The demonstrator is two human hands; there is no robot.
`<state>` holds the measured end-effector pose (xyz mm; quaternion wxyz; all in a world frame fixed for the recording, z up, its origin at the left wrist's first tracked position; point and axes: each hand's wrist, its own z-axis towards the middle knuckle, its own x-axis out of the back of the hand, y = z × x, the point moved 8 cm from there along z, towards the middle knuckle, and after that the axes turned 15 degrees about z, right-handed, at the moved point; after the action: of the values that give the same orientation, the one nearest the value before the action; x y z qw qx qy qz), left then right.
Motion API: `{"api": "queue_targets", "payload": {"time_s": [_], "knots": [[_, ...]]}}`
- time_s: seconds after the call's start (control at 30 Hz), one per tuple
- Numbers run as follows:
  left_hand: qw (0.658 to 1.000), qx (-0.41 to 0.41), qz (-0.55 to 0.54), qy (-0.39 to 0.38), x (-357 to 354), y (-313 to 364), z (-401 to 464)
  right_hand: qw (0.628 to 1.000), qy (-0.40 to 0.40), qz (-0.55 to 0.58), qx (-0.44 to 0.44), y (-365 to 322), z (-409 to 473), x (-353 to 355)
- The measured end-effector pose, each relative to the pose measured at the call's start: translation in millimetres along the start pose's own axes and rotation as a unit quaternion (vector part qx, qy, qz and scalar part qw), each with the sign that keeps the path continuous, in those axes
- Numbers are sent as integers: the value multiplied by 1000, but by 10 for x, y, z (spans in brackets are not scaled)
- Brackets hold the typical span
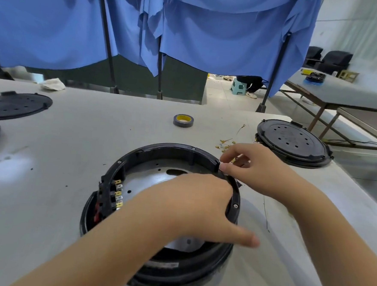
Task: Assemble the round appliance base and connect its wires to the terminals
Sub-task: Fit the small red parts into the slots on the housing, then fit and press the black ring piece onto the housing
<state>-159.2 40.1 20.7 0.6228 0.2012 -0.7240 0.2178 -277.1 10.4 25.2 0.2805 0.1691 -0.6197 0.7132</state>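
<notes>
While the left hand lies across the middle of the round appliance base, its fingers curl over the inner edge of the black ring on the right side, with the thumb sticking out past the rim toward the near right. So that hand's fingers look hooked on the ring, though honestly I can't see the fingertips themselves, they're tucked behind the rim.

Right hand comes in from the right and its fingers are pinched together right at the ring's edge, just beyond the left hand's fingers. They seem to be nipping something small and dark there, can't tell exactly what it is.

Under the left palm you can see the shiny metal plate inside the base, with a few holes in it. Over on the far side from the fingers, at the ring's left, there's a terminal block with a row of brass tabs, plus a bit of red below it.

The base sits on the pale grey surface, close to the near edge. Just past the right hand is a scatter of little brass connectors. Further out right, a black disc cover with holes. Straight beyond the fingers, well apart, a roll of tape. Way off left, another black disc cover, and blue cloth hangs behind the surface.
</notes>
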Motion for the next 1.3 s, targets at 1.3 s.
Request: {"api": "queue_targets", "payload": {"time_s": [1.3], "knots": [[988, 40, -128, 78, -28, -511, 218, 993, 23, -101, -58, 323, 36, 310]]}}
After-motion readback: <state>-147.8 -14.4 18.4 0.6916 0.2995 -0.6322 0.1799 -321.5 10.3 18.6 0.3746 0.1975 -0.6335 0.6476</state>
